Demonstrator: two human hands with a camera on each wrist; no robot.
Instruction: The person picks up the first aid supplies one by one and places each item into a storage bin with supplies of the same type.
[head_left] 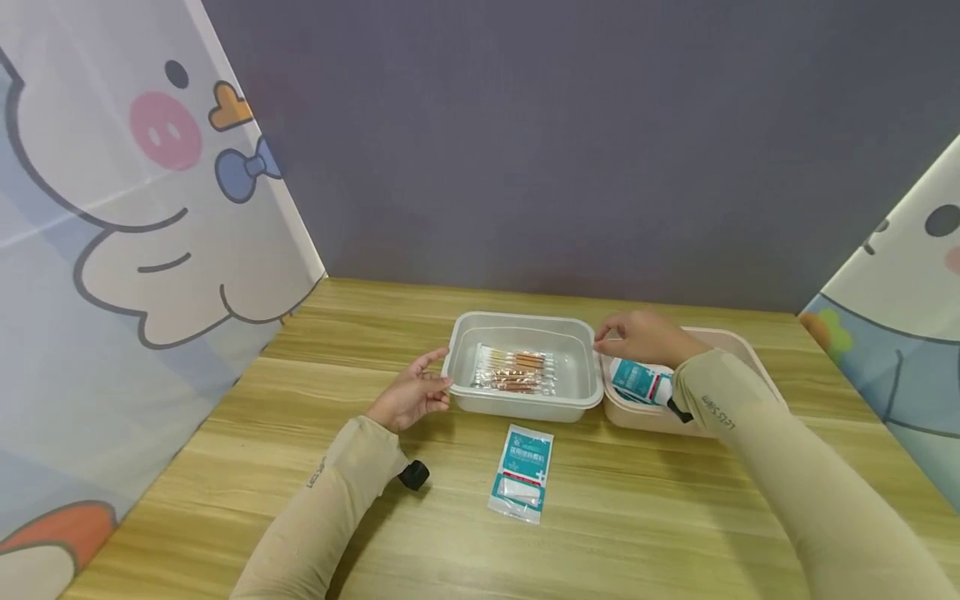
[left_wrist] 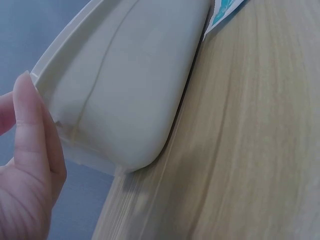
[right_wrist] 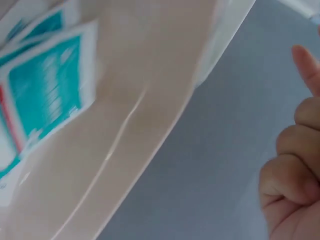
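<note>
My left hand (head_left: 408, 398) grips the left rim of a pale grey plastic box (head_left: 543, 407), thumb and a finger at the edge. Inside that box lie several clear-wrapped cotton swabs (head_left: 516, 371) with brown stems. Over the box's right rim hovers my right hand (head_left: 641, 337), its fingers bent. The right wrist view shows those fingers (right_wrist: 292, 140) loosely curled, holding nothing and apart from the rim. Below my right hand and wrist stands a pinkish-beige box (head_left: 738, 346) holding several teal-and-white packets (head_left: 637, 382). Part of it is hidden by the sleeve.
One teal-and-white packet (head_left: 521, 473) lies flat on the wooden table (head_left: 420, 542), in front of the grey box. A dark grey panel (head_left: 525, 150) rises behind the table. Cartoon-printed sheets (head_left: 165, 292) stand on both sides.
</note>
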